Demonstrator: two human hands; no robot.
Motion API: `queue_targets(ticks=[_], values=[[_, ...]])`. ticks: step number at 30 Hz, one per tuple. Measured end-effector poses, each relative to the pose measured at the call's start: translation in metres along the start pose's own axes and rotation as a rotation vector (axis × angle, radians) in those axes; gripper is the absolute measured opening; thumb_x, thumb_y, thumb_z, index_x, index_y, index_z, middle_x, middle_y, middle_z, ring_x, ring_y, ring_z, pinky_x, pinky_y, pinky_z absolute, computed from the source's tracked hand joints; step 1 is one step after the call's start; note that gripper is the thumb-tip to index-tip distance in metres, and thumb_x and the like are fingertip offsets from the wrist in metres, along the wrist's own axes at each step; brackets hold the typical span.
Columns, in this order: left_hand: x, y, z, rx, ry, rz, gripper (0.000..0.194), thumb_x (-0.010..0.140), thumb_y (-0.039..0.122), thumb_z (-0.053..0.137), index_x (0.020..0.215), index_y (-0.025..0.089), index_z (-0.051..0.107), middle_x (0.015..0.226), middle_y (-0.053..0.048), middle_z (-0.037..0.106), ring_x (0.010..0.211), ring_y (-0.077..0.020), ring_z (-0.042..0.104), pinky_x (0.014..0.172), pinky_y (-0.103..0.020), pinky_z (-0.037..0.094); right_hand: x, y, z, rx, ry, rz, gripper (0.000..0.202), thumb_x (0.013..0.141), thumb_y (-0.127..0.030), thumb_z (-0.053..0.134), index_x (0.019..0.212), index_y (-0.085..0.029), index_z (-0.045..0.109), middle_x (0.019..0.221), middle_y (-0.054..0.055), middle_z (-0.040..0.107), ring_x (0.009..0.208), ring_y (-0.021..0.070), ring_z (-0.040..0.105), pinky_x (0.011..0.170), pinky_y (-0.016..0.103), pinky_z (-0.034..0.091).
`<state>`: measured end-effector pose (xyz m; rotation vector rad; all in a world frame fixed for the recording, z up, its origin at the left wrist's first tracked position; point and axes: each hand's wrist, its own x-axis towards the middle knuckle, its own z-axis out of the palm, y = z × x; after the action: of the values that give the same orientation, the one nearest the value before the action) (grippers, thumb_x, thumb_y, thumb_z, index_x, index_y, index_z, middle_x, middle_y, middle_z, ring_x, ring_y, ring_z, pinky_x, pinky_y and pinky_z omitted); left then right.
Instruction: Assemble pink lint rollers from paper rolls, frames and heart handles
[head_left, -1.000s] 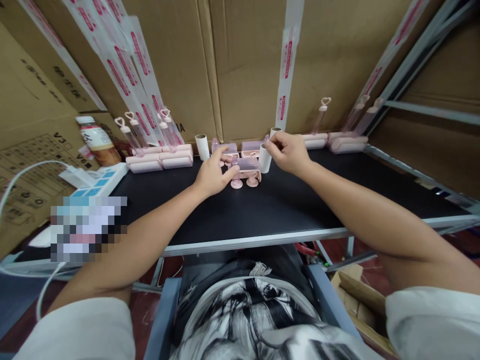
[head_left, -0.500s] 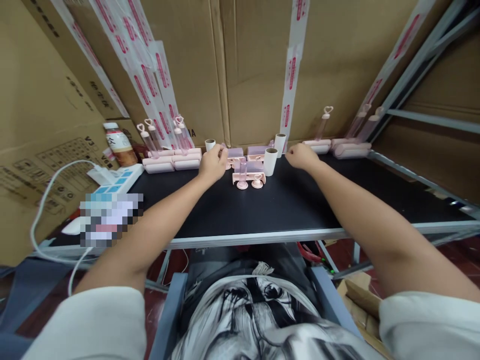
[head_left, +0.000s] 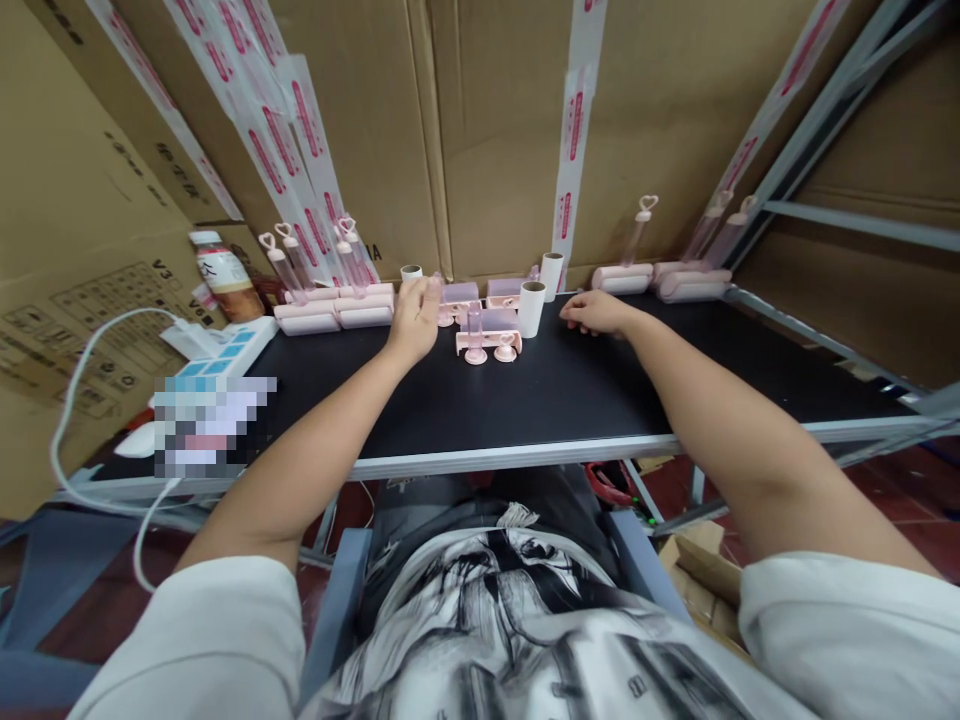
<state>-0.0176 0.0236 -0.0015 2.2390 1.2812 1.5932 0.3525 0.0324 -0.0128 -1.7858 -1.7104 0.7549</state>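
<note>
Front pink holder point(head_left: 489, 343): on the black mat point(head_left: 480, 420), now free of both hands; clear vial point(head_left: 475, 325) and heart piece point(head_left: 505, 350) before it, apparently unjoined.
White tube point(head_left: 532, 312): upright, just right.
Left hand point(head_left: 414, 322): shifted to the leftmost tube point(head_left: 411, 271), fingers together; grip, can't tell.
Right hand point(head_left: 596, 313): away from White tube, fingers curled together, nothing visible held.

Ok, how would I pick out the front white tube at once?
On the black tabletop, look toward the right hand. Between that hand and the pink parts stands the front white tube. It stands nearer the front edge than the other two white tubes.
</note>
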Motion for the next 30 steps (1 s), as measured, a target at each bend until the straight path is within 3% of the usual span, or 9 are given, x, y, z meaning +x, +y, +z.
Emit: queue_targets(ticks=[4, 9, 16, 19, 24, 27, 30], values=[[-0.006, 0.008, 0.003, -0.025, -0.038, 0.004, 0.092, 0.102, 0.090, 0.021, 0.128, 0.019, 0.073, 0.140, -0.018, 0.073, 0.142, -0.0290, 0.063, 0.129, -0.046, 0.041, -0.002, 0.001, -0.004, 0.052, -0.022, 0.005, 0.005, 0.099, -0.014, 0.069, 0.099, -0.014, 0.074, 0.081, 0.002, 0.071, 0.053, 0.0077, 0.053, 0.045, 0.021, 0.039], [-0.012, 0.011, 0.005, -0.074, -0.161, -0.033, 0.080, 0.108, 0.080, 0.029, 0.142, 0.017, 0.064, 0.148, -0.021, 0.068, 0.146, -0.0292, 0.062, 0.128, -0.046, 0.043, -0.007, -0.003, -0.007, 0.121, 0.002, -0.005, 0.003, 0.095, -0.013, 0.076, 0.096, -0.015, 0.074, 0.078, 0.003, 0.071, 0.053, 0.0107, 0.057, 0.046, 0.024, 0.043], [-0.014, 0.021, 0.005, -0.080, -0.290, -0.027, 0.057, 0.108, 0.060, 0.050, 0.142, 0.016, 0.061, 0.139, -0.017, 0.072, 0.130, -0.0273, 0.068, 0.117, -0.046, 0.052, -0.017, -0.023, -0.009, 0.316, 0.383, -0.177, 0.010, 0.099, -0.020, 0.066, 0.089, -0.020, 0.065, 0.071, 0.000, 0.059, 0.055, 0.0116, 0.049, 0.053, 0.027, 0.043], [-0.015, 0.026, 0.005, -0.078, -0.315, -0.033, 0.048, 0.105, 0.053, 0.058, 0.135, 0.018, 0.067, 0.134, -0.014, 0.076, 0.125, -0.0264, 0.070, 0.114, -0.044, 0.054, -0.030, -0.037, 0.001, 0.257, 0.275, -0.302, 0.010, 0.097, -0.026, 0.064, 0.094, -0.019, 0.071, 0.068, -0.001, 0.059, 0.054, 0.0129, 0.048, 0.054, 0.028, 0.040], [-0.020, 0.032, 0.009, -0.017, -0.318, -0.044, 0.044, 0.095, 0.042, 0.072, 0.130, 0.015, 0.072, 0.132, -0.014, 0.078, 0.122, -0.0278, 0.072, 0.113, -0.046, 0.054, -0.047, -0.054, 0.030, -0.036, 0.062, -0.584, 0.031, 0.091, -0.039, 0.065, 0.104, -0.015, 0.082, 0.063, -0.003, 0.056, 0.059, 0.0136, 0.047, 0.064, 0.028, 0.037], [-0.022, 0.034, 0.013, -0.013, -0.303, -0.061, 0.041, 0.091, 0.037, 0.076, 0.126, 0.016, 0.074, 0.128, -0.013, 0.080, 0.119, -0.0272, 0.073, 0.111, -0.046, 0.055, -0.052, -0.059, 0.046, -0.209, -0.018, -0.629, 0.042, 0.090, -0.047, 0.069, 0.112, -0.013, 0.084, 0.062, -0.004, 0.057, 0.059, 0.0140, 0.047, 0.065, 0.029, 0.036], [-0.024, 0.035, 0.018, -0.023, -0.296, -0.075, 0.036, 0.090, 0.032, 0.077, 0.121, 0.015, 0.076, 0.123, -0.012, 0.081, 0.116, -0.0261, 0.074, 0.109, -0.044, 0.056, -0.055, -0.062, 0.054, -0.293, -0.046, -0.657, 0.041, 0.093, -0.044, 0.067, 0.115, -0.013, 0.084, 0.068, 0.000, 0.065, 0.062, 0.0154, 0.054, 0.067, 0.029, 0.038]])
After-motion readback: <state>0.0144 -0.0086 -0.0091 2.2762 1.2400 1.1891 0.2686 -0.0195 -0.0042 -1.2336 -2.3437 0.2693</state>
